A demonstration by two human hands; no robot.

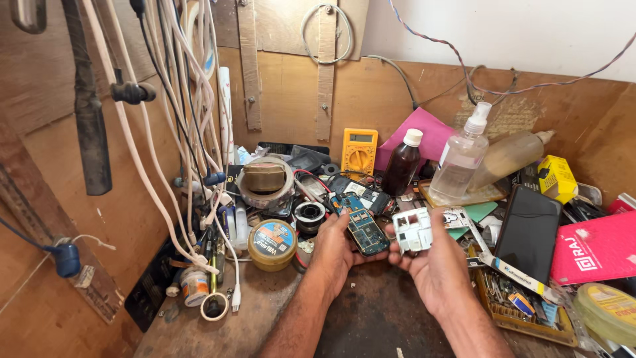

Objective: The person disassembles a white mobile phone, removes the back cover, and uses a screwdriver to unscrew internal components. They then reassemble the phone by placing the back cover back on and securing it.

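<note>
Two parts sit side by side before the multimeter (359, 152): your left hand (336, 250) grips the circuit board (362, 229), your right hand (434, 265) grips the white frame (413, 230).

Two hands (334, 248) (434, 265), three bottles (402, 162) (460, 156) (510, 156), one yellow multimeter (358, 151) and one blue circuit board (361, 229) were counted on the bench (371, 318).

Plywood walls (397, 93) enclose a cluttered workbench (252, 311).
</note>
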